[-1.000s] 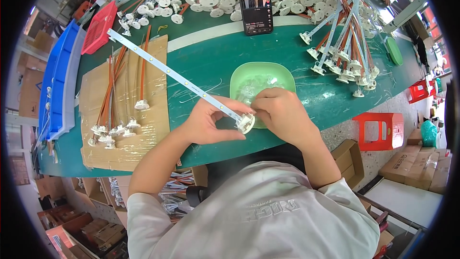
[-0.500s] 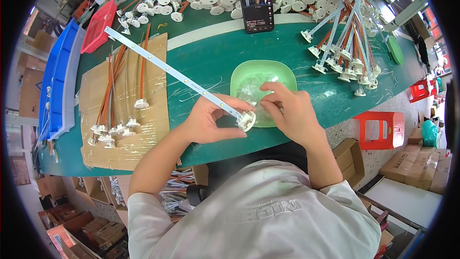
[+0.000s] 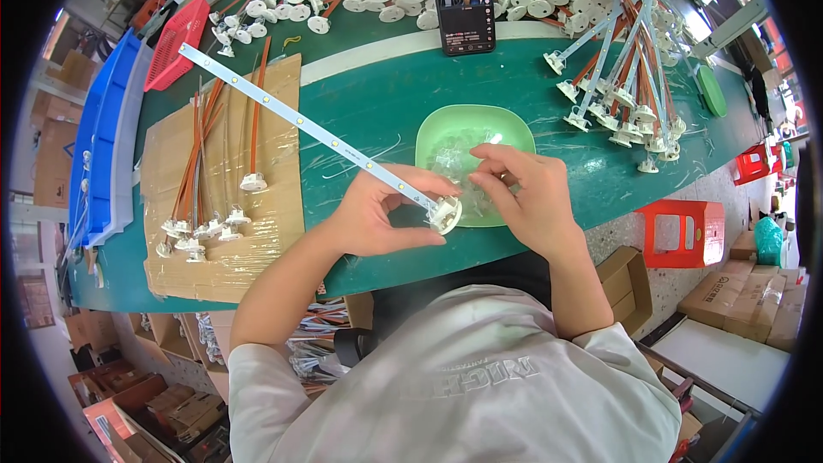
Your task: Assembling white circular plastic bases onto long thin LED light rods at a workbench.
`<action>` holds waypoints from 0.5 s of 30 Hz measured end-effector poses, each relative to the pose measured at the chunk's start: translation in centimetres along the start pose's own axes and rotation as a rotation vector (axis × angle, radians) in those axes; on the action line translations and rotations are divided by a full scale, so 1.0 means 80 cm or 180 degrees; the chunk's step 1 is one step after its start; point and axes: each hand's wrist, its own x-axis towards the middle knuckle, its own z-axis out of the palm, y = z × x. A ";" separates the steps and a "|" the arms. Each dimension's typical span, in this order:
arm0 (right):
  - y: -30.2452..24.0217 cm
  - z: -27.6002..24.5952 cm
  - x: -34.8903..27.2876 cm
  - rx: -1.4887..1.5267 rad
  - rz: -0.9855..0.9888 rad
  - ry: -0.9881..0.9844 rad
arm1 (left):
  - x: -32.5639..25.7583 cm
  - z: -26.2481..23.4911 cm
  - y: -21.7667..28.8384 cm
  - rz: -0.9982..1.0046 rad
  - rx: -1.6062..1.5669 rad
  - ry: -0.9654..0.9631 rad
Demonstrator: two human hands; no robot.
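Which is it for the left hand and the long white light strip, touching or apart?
Touching. The head view shows the left hand gripping the light strip near its round white base, skin against strip.

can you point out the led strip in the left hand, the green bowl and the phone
LED strip (image 3: 316, 132): head view, on its lit-up-facing side, about midway along.
Green bowl (image 3: 473, 117): head view, on its far inner wall.
Phone (image 3: 465, 15): head view, on its screen.

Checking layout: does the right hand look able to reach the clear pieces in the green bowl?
Likely yes: the right hand is at the green bowl, whose open top exposes the clear pieces.
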 end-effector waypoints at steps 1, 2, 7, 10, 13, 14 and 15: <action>0.000 0.000 0.000 0.0035 -0.0093 0.0077 | -0.001 0.000 0.000 -0.0026 0.0006 0.0022; 0.000 0.000 0.001 0.0067 -0.0175 0.0131 | -0.001 0.000 0.000 -0.0050 0.0040 0.0013; 0.001 0.000 0.003 0.0344 0.0012 0.0113 | 0.000 -0.001 0.001 -0.0014 0.0156 -0.0023; 0.003 0.001 0.004 0.0539 0.0289 0.0126 | 0.000 0.000 0.001 -0.0066 0.0062 0.0021; 0.005 0.003 0.005 0.0656 0.0426 0.0131 | 0.001 -0.001 0.001 0.0023 0.0148 -0.0019; 0.006 0.004 0.005 0.0735 0.0476 0.0121 | 0.000 -0.001 0.001 0.0018 0.0168 -0.0012; 0.006 0.004 0.006 0.0733 0.0453 0.0138 | 0.000 -0.001 0.001 0.0024 0.0165 -0.0020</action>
